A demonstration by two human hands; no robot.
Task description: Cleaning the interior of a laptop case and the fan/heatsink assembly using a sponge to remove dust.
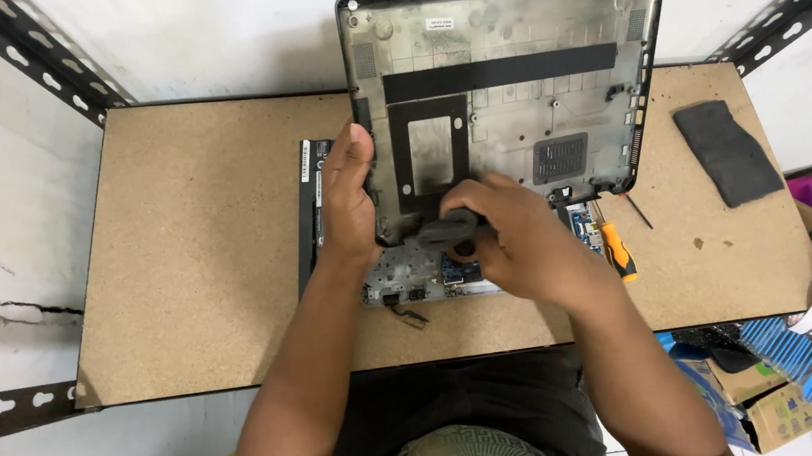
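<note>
A laptop bottom cover (508,46), grey inside with black strips, stands tilted up over the opened laptop body (411,273) on a brown board table (198,260). My left hand (350,194) grips the cover's left edge. My right hand (512,232) holds a dark grey brush-like tool (451,225) against the cover's lower inside edge. The laptop's circuit board shows below my hands, partly hidden by them.
An orange-handled screwdriver (617,248) lies right of the laptop, and a dark grey cloth (728,151) sits near the table's right edge. Black slotted metal shelf struts (37,66) frame the corners. Cardboard boxes and blue items (783,369) lie on the floor at lower right.
</note>
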